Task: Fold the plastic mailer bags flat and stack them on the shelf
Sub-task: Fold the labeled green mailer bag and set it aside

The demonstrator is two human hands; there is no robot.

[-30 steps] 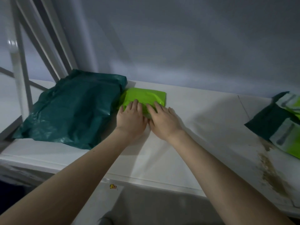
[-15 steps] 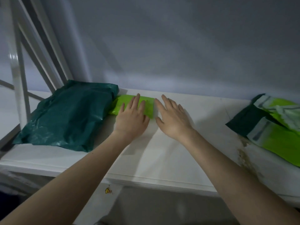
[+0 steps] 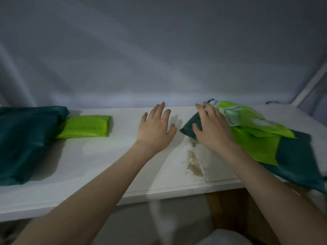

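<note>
Two hands reach out over the white shelf point(image 3: 99, 167). Some things are hard to see: the dark green bag point(image 3: 26, 138) on the left is cut off by the picture's edge, and the pile of bags point(image 3: 261, 138) on the right runs off the edge too and looks blurry at its far corner. It is too messy to tell how many bags are in that pile.

The left hand point(image 3: 155, 128) has straight, spread fingers and holds nothing. It is over the bare shelf, and I cannot tell if it touches it. The right hand point(image 3: 212, 129) also has its fingers spread out. It lies over the near corner of the pile, on the dark green part, and hides some of it. The fingers do not curl round the plastic.

One small bright green bag point(image 3: 86, 126) lies folded flat on the shelf, just beside the dark green bag and well apart from both hands.

Brown stains point(image 3: 194, 163) mark the shelf between the two arms. A grey wall point(image 3: 159, 50) stands behind, and a white bar point(image 3: 311, 84) slants at the far right.
</note>
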